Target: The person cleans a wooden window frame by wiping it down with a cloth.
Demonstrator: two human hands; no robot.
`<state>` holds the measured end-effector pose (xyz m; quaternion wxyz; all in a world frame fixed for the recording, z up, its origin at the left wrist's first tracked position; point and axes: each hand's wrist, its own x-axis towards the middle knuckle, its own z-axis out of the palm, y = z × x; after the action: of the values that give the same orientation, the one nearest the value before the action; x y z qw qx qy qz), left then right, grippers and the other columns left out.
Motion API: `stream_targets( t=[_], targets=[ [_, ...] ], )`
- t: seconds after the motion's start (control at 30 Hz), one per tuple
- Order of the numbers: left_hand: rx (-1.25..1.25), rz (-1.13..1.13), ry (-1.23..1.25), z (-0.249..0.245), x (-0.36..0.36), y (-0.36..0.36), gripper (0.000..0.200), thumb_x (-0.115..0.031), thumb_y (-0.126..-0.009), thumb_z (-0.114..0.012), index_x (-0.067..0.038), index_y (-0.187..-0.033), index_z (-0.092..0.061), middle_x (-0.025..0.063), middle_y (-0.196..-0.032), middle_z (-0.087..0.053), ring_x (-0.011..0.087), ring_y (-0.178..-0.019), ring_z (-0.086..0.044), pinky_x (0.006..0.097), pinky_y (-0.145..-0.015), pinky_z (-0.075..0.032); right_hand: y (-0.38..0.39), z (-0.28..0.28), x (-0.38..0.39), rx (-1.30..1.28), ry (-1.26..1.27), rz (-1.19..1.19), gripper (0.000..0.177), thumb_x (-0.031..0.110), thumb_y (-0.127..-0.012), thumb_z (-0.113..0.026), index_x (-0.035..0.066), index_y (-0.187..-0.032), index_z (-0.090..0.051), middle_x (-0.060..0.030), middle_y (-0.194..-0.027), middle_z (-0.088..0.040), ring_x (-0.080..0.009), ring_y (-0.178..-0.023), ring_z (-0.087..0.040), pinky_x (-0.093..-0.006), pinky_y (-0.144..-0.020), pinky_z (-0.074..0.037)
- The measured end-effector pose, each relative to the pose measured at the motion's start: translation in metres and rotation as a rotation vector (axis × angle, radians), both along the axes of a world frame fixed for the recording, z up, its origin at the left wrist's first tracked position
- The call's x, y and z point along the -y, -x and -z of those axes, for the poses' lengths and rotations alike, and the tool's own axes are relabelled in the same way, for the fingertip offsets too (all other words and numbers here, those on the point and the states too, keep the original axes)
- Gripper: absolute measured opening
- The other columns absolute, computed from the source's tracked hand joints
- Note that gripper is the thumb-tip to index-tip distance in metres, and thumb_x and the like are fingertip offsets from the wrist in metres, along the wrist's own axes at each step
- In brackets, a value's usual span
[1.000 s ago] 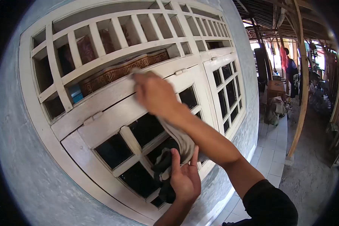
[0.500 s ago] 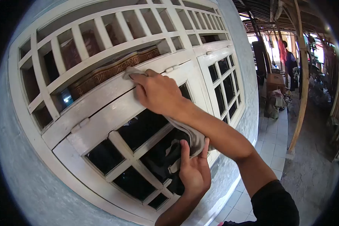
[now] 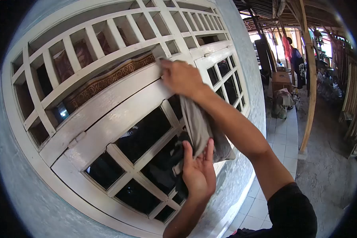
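Observation:
My right hand [image 3: 181, 76] presses one end of a grey cloth [image 3: 197, 127] against the white wooden window frame [image 3: 107, 107], near the top rail of the glazed sash. The cloth hangs down from that hand across the dark panes. Lower down, my left hand [image 3: 198, 170] is raised with fingers spread and cups the hanging lower end of the cloth against the sash. A slatted white vent [image 3: 87, 43] runs above the rail, with a patterned brown fabric [image 3: 107, 79] showing behind it.
A second white sash [image 3: 226, 79] stands to the right along the pale blue wall [image 3: 27, 190]. White floor tiles [image 3: 281, 150] run along the wall. A wooden post [image 3: 308, 79] rises on the right. A person [image 3: 295, 63] stands far back by a table.
My right hand has slid the cloth to the right along the top rail. The left hand stays under the hanging end. The view has shifted slightly left.

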<state>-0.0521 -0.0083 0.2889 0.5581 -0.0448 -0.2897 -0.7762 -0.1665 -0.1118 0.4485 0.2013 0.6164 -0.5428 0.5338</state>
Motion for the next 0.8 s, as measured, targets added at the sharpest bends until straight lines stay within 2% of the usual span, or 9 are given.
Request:
stream_targets(
  t=[0.03,0.1,0.2,0.33,0.43,0.57,0.6,0.7,0.8],
  targets=[
    [0.023,-0.010,-0.004,-0.001,0.003,-0.002,0.041,-0.025,-0.099,-0.051,0.002,-0.129,-0.046,0.0149,-0.127,-0.055,0.0213,-0.120,-0.051,0.0385,-0.111,-0.036,0.005,0.001,0.014,0.029,0.080,0.019,0.028,0.020,-0.084,-0.049,0.009,-0.104,-0.066,-0.0222,-0.086,-0.066,-0.0411,-0.085,-0.064,-0.0505,-0.077,-0.052],
    [0.055,-0.022,0.007,-0.007,0.010,0.001,0.041,-0.026,-0.099,-0.050,0.002,-0.129,-0.046,0.0147,-0.127,-0.055,0.0208,-0.119,-0.052,0.0386,-0.111,-0.036,-0.009,0.000,0.014,-0.022,0.140,0.028,0.026,0.018,-0.084,-0.049,0.008,-0.102,-0.065,-0.0235,-0.086,-0.065,-0.0416,-0.085,-0.064,-0.0504,-0.076,-0.052],
    [0.046,0.028,-0.023,-0.004,0.003,0.009,0.039,-0.024,-0.099,-0.051,0.001,-0.129,-0.046,0.0146,-0.127,-0.054,0.0209,-0.119,-0.051,0.0401,-0.111,-0.036,-0.023,0.004,0.001,-0.115,0.178,-0.140,0.029,0.017,-0.084,-0.049,0.008,-0.106,-0.066,-0.0250,-0.085,-0.065,-0.0423,-0.083,-0.064,-0.0501,-0.076,-0.052],
    [0.008,0.053,0.004,-0.008,0.014,0.002,0.040,-0.023,-0.099,-0.051,0.002,-0.129,-0.045,0.0157,-0.129,-0.052,0.0232,-0.120,-0.050,0.0405,-0.111,-0.036,0.018,-0.001,0.022,0.048,0.114,-0.019,0.033,0.019,-0.084,-0.049,0.009,-0.110,-0.066,-0.0266,-0.086,-0.065,-0.0427,-0.081,-0.064,-0.0495,-0.078,-0.052],
    [0.022,0.045,-0.058,-0.007,0.021,0.005,0.039,-0.023,-0.100,-0.050,0.003,-0.129,-0.045,0.0158,-0.128,-0.052,0.0240,-0.120,-0.050,0.0403,-0.110,-0.037,0.001,0.003,0.024,-0.036,0.158,0.031,0.036,0.021,-0.084,-0.048,0.010,-0.113,-0.067,-0.0268,-0.087,-0.066,-0.0418,-0.082,-0.065,-0.0492,-0.078,-0.051],
    [0.053,0.079,-0.095,-0.001,0.013,0.012,0.038,-0.023,-0.100,-0.049,0.003,-0.128,-0.045,0.0155,-0.128,-0.051,0.0237,-0.120,-0.050,0.0392,-0.109,-0.040,0.013,0.003,0.027,0.006,0.172,-0.167,0.038,0.021,-0.085,-0.047,0.010,-0.117,-0.065,-0.0251,-0.079,-0.065,-0.0399,-0.078,-0.065,-0.0474,-0.075,-0.051],
    [0.048,0.082,-0.115,-0.003,0.017,0.011,0.038,-0.023,-0.100,-0.049,0.003,-0.128,-0.045,0.0154,-0.128,-0.051,0.0237,-0.120,-0.050,0.0391,-0.109,-0.040,0.023,-0.002,0.026,0.015,0.104,-0.058,0.041,0.022,-0.085,-0.047,0.012,-0.121,-0.064,-0.0241,-0.078,-0.066,-0.0387,-0.076,-0.065,-0.0461,-0.075,-0.052],
    [0.016,0.089,-0.076,-0.005,0.023,0.008,0.040,-0.024,-0.100,-0.049,0.003,-0.129,-0.044,0.0163,-0.130,-0.050,0.0237,-0.121,-0.050,0.0389,-0.110,-0.040,0.002,0.003,0.028,-0.020,0.208,0.091,0.032,0.020,-0.085,-0.047,0.008,-0.107,-0.066,-0.0256,-0.078,-0.064,-0.0409,-0.076,-0.065,-0.0488,-0.074,-0.051],
    [0.015,0.076,-0.078,-0.003,0.007,0.009,0.042,-0.023,-0.100,-0.048,0.004,-0.131,-0.041,0.0174,-0.130,-0.049,0.0239,-0.121,-0.050,0.0396,-0.111,-0.038,-0.032,0.005,0.012,-0.141,0.237,-0.169,0.027,0.017,-0.085,-0.047,0.007,-0.101,-0.066,-0.0270,-0.079,-0.063,-0.0419,-0.076,-0.064,-0.0498,-0.074,-0.050]
  ],
)
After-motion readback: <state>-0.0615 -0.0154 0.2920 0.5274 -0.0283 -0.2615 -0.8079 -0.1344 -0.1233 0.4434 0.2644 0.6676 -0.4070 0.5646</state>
